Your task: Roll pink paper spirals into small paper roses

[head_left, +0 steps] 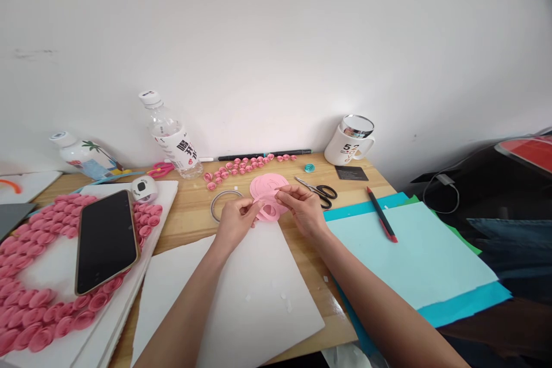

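Note:
My left hand and my right hand meet over the wooden desk. Both pinch a pink paper spiral, cut from a round disc; its loose coils hang between my fingers. The fingers of each hand are pressed together on the paper's strip. A ring of clear tape lies just left of my left hand. Black-handled scissors lie just right of my right hand. Beyond the spiral, several small pink rolled paper roses are lined up in rows.
A white board at left bears many pink roses and a dark phone. White sheet lies under my forearms; light-blue paper with a red pen at right. Two bottles, a mug, a black pen stand by the wall.

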Demonstrator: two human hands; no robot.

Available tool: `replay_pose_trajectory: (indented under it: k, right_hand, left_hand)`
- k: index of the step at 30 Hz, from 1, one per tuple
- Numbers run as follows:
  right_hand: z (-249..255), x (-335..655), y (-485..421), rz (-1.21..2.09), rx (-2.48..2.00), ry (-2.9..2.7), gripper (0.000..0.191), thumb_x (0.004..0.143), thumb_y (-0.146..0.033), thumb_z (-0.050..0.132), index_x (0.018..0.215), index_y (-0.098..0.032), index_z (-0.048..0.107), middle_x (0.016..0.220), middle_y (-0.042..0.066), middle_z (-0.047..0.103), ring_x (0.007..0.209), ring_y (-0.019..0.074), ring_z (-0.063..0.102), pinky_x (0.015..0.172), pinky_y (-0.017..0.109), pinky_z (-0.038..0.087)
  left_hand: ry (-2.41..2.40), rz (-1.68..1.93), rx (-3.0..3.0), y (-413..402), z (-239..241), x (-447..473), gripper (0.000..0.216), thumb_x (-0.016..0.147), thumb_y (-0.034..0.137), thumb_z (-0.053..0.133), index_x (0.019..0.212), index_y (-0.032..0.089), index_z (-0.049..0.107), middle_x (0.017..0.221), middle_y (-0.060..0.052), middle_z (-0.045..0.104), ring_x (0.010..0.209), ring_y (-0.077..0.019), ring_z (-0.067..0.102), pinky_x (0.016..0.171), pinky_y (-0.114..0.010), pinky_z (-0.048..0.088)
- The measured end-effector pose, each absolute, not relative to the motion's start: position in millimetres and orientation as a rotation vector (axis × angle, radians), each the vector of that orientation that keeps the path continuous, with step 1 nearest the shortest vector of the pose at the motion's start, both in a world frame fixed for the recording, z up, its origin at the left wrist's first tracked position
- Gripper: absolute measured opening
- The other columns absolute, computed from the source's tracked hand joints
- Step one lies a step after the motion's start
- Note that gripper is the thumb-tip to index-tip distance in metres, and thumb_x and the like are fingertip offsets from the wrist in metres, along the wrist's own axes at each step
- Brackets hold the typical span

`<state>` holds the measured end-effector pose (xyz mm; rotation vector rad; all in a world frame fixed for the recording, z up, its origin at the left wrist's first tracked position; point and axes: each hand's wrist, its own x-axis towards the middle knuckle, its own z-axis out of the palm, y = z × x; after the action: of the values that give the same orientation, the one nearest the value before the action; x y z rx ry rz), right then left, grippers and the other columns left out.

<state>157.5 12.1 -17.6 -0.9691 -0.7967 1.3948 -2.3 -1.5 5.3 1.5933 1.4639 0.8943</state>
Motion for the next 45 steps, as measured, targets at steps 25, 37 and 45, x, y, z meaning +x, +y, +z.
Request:
replay_pose_trajectory:
  k: [25,37,45]
  right_hand:
    - [-14.5,150.9,6.2,1.413,-0.926,-0.950,0.016,0.059,-0.028,0.075,0.069,-0.018,0.067,0.065,0.000,0.065,0.058,0.0111,0.057,0.061,0.027,0.049]
    - [-17.0,150.5,9.3,1.382,-0.917,-0.961,0.015,0.059,-0.028,0.074,0.067,-0.016,0.069,0.065,0.002,0.066,0.060,0.0119,0.057,0.066,0.028,0.048]
    - [-12.9,146.9,5.7,1.387,-0.965,-0.931,0.019,0.055,-0.029,0.077,0.063,-0.016,0.066,0.061,0.000,0.064,0.054,0.0097,0.054,0.058,0.025,0.044]
  left_hand:
    - [1.463,1.090,1.801,-5.9,12.9,4.4,0.022,0.075,0.034,0.057,0.061,0.019,0.065,0.078,-0.003,0.061,0.077,-0.0161,0.054,0.070,-0.026,0.040]
    - [1.444,1.103,1.837,-7.0,13.9,5.1,0.020,0.075,0.033,0.056,0.070,0.020,0.070,0.073,-0.002,0.069,0.076,-0.0169,0.055,0.073,-0.028,0.040]
    - [1.439,1.064,1.742,-11.3,18.4,4.9,0.029,0.075,0.036,0.053,0.057,0.016,0.065,0.054,0.000,0.064,0.054,-0.0118,0.051,0.053,-0.022,0.035]
